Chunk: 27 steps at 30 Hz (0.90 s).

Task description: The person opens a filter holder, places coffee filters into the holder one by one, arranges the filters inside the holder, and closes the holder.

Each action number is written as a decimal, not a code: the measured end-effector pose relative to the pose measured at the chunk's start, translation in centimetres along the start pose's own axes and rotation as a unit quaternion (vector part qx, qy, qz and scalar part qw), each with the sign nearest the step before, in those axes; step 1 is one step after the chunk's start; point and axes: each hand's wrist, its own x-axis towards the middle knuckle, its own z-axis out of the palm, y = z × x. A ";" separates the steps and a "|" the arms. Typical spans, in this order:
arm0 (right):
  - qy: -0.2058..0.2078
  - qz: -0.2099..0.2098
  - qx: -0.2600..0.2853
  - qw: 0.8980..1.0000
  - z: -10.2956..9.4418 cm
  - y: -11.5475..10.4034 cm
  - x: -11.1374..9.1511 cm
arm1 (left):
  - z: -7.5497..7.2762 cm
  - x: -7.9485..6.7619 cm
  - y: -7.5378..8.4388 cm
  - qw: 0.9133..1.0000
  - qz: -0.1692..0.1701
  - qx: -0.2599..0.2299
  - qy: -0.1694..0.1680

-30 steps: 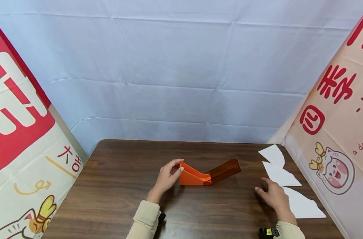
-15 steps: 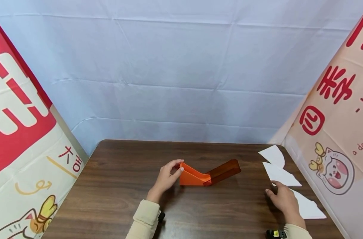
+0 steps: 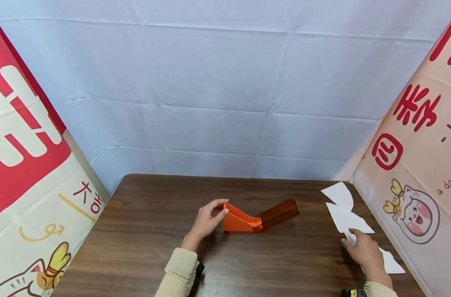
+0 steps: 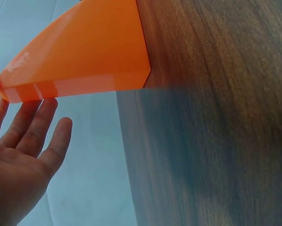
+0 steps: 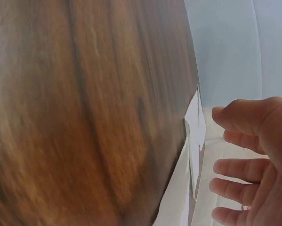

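Note:
My left hand [image 3: 206,220] pinches the tall left end of an orange, slope-sided, open-topped plastic holder [image 3: 240,223] on the table. In the left wrist view the thumb is at the holder's upper corner and the fingertips [image 4: 47,108] touch its end face. A see-through brown panel [image 3: 279,214] slants off the holder's low right end. At the right, my right hand [image 3: 368,252] hovers with loosely bent fingers over the nearest white paper-like piece [image 3: 393,264], partly hiding it. The right wrist view shows its fingers [image 5: 239,169] spread, with nothing between them.
Two more white fan-shaped pieces [image 3: 349,219] lie behind the nearest one, along the right edge of the dark wooden table [image 3: 143,231]. A pale cloth [image 3: 210,103] hangs behind, and printed banners [image 3: 407,173] stand at both sides.
My right hand has moved to the right, from the bare table to over the nearest white piece. The left hand and the orange holder stay put.

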 end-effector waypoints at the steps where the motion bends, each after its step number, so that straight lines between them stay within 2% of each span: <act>1: -0.003 -0.001 -0.002 1.000 0.0 0.2 0.0 | 0.1 0.0 0.0 1.000 0.001 0.000 0.001; 4: -0.011 0.000 -0.009 1.000 -0.2 0.6 -0.1 | 0.1 0.0 0.4 1.000 0.006 -0.004 0.001; 11: -0.020 0.013 -0.021 0.999 -0.9 1.8 -0.1 | -0.9 -0.2 4.0 1.000 0.008 -0.012 -0.008; 15: -0.044 0.026 -0.018 0.999 -1.2 2.6 0.2 | -0.9 -0.3 4.4 1.000 0.004 -0.010 -0.001; 21: -0.059 0.039 -0.019 0.997 -1.3 3.3 0.4 | -0.9 -0.3 4.2 1.000 -0.003 -0.006 0.000; 27: -0.064 0.029 -0.024 0.997 -1.6 4.0 0.6 | -1.0 -0.3 4.2 1.000 0.004 -0.005 -0.003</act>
